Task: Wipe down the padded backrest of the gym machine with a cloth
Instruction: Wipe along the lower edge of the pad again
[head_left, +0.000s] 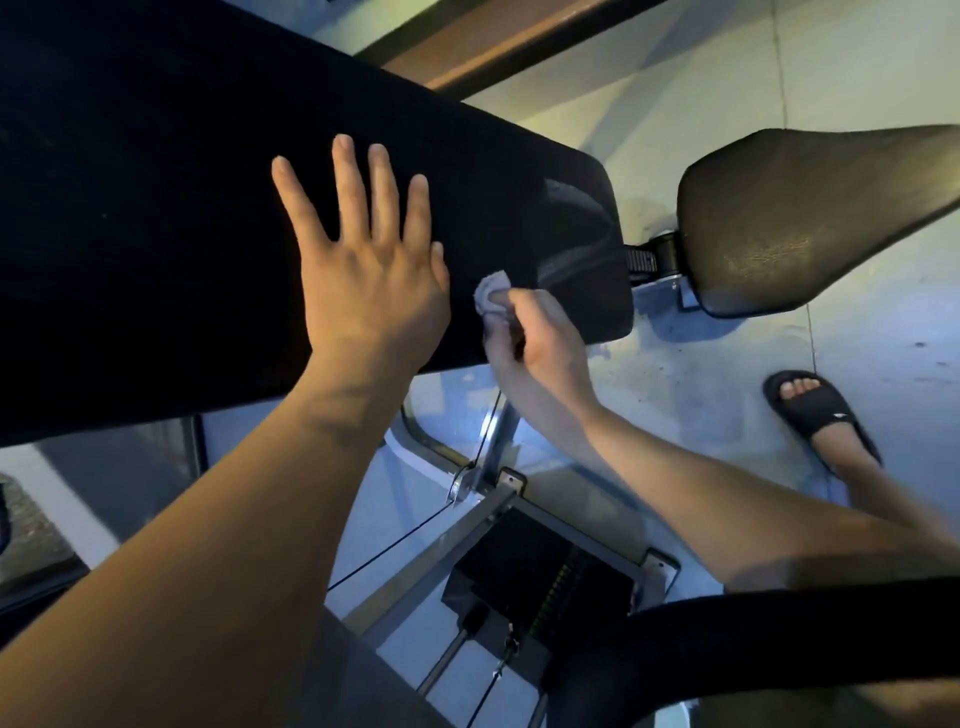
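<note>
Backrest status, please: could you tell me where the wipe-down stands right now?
Left hand flat on backrest, fingers spread. Right hand grips cloth, pressed to the backrest near its end. Nothing blocking the surface.

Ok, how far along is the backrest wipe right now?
Done, apparently: shiny wipe streaks mark the backrest end near the smaller pad. In hand: the right hand presses the cloth there while the left hand lies flat. Left: the long streakless stretch.
</note>
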